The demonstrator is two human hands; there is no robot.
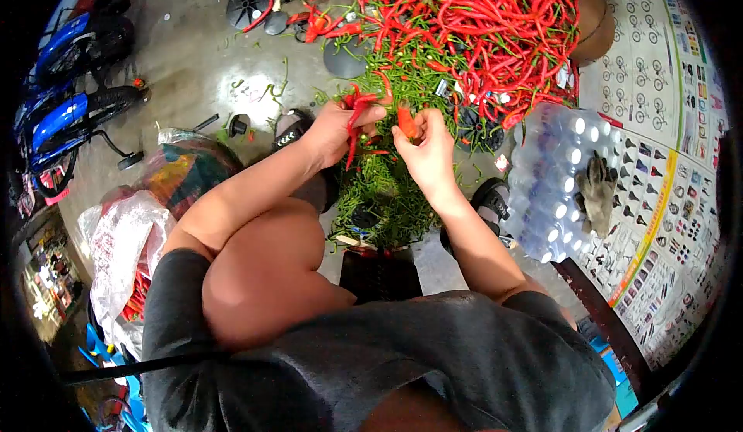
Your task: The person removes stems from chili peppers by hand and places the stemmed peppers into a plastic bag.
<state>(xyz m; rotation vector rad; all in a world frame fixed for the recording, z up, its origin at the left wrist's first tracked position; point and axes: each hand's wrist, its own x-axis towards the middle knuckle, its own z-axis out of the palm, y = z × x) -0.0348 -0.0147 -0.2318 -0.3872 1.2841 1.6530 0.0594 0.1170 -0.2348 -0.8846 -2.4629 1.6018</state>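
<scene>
Several red chili peppers [357, 115] stick out between the closed fingers of my left hand [334, 132]. Close by on its right, my right hand [427, 144] pinches an orange-red chili pepper [407, 122] between thumb and fingers. Both hands are raised over a heap of green chili stems [395, 200] on the floor between my feet. Beyond them lies a large pile of long red chilies [464, 14], many with green stems on. My palms and the far ends of some held chilies are hidden.
A shrink-wrapped pack of bottles [534, 177] stands at the right with a grey glove [597, 196] on it, beside a printed poster board [650, 161]. At left are plastic bags [128, 227], one with red chilies inside, and blue small-wheeled bikes [73, 115].
</scene>
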